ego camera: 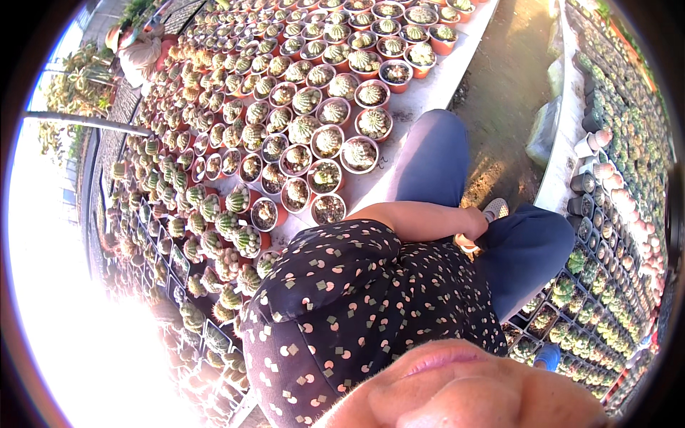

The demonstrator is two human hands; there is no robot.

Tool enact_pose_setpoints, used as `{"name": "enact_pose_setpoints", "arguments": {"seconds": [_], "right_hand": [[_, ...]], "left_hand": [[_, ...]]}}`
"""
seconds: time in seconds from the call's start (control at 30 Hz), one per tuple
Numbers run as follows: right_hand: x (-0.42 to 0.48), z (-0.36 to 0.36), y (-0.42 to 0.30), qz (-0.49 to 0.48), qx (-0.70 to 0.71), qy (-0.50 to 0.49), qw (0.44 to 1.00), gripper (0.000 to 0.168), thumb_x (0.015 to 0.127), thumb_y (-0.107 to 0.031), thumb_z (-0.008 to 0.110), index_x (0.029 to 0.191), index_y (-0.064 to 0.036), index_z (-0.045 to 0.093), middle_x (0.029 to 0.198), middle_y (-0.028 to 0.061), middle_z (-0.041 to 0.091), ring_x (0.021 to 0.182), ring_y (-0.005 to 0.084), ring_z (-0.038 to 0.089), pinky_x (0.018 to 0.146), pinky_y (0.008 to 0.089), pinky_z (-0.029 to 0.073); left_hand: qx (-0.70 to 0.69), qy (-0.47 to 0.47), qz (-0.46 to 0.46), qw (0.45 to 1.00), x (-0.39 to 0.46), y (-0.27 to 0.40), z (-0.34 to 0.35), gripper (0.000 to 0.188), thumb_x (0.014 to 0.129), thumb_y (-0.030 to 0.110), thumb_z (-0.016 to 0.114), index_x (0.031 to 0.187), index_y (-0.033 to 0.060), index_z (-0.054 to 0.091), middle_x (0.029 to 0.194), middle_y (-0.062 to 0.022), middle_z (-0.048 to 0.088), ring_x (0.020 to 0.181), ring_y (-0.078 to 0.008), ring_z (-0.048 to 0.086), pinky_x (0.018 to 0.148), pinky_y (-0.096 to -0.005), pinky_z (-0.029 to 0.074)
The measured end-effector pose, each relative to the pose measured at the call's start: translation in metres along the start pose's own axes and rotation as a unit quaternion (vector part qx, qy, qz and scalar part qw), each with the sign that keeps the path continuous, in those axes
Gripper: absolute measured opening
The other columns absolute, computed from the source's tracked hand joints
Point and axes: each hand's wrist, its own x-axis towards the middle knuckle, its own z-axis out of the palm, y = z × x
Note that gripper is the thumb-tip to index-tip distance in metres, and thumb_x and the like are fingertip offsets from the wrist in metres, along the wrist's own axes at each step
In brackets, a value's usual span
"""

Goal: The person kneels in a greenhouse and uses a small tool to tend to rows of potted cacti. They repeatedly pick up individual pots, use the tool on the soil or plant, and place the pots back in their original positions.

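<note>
My left hand [473, 223] is low between my knees, its back towards the camera and its fingers mostly hidden. Just below it in the picture shows a small orange and white thing [466, 245]; whether the hand holds it I cannot tell. A light shoe with holes [497, 207] lies beside the hand. My right hand is out of view. To the left of my legs, many small round cacti in reddish-brown plastic pots [359, 155] stand in close rows on a pale bench [398, 115]. Several pots near me, such as one pot [328, 208], hold small cacti in dark soil.
A dirt aisle [495, 80] runs between the bench and a pale ledge [559, 160]. Right of it, trays of potted cacti [594, 321] and black pots [583, 206] stand close together. Another person in a light head covering [140, 56] is at the upper left, near a metal pole [85, 119].
</note>
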Motion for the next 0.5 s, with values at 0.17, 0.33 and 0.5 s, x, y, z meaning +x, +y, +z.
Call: {"name": "enact_pose_setpoints", "arguments": {"seconds": [0.17,0.33,0.5], "right_hand": [[0.016,0.009,0.006,0.003,0.086,0.016,0.996,0.037,0.093,-0.032,0.048,0.104,-0.002,0.067,0.109,0.0244,0.064,0.104,0.0432,0.060,0.085,0.0487,0.049],[0.021,0.014,0.012,-0.011,0.052,0.009,0.999,0.030,0.087,-0.029,0.057,0.102,-0.006,0.068,0.106,0.0227,0.065,0.099,0.0408,0.063,0.082,0.0477,0.051],[0.008,0.000,0.000,-0.004,0.035,0.030,0.999,0.026,0.084,-0.028,0.060,0.099,-0.009,0.069,0.103,0.0201,0.067,0.098,0.0391,0.064,0.084,0.0471,0.051]], "left_hand": [[-0.026,0.030,0.005,0.999,-0.001,-0.006,0.000,0.029,0.077,0.023,0.063,0.100,0.0082,0.072,0.102,-0.0127,0.070,0.095,-0.0298,0.068,0.076,-0.0416,0.054],[-0.004,0.025,0.017,1.000,-0.008,-0.003,-0.009,0.027,0.081,0.019,0.058,0.101,0.0067,0.071,0.102,-0.0138,0.070,0.095,-0.0310,0.067,0.078,-0.0430,0.054],[-0.007,0.014,0.010,1.000,-0.011,-0.002,-0.015,0.031,0.078,0.014,0.058,0.106,0.0063,0.069,0.105,-0.0151,0.068,0.096,-0.0324,0.067,0.079,-0.0431,0.054]]}}
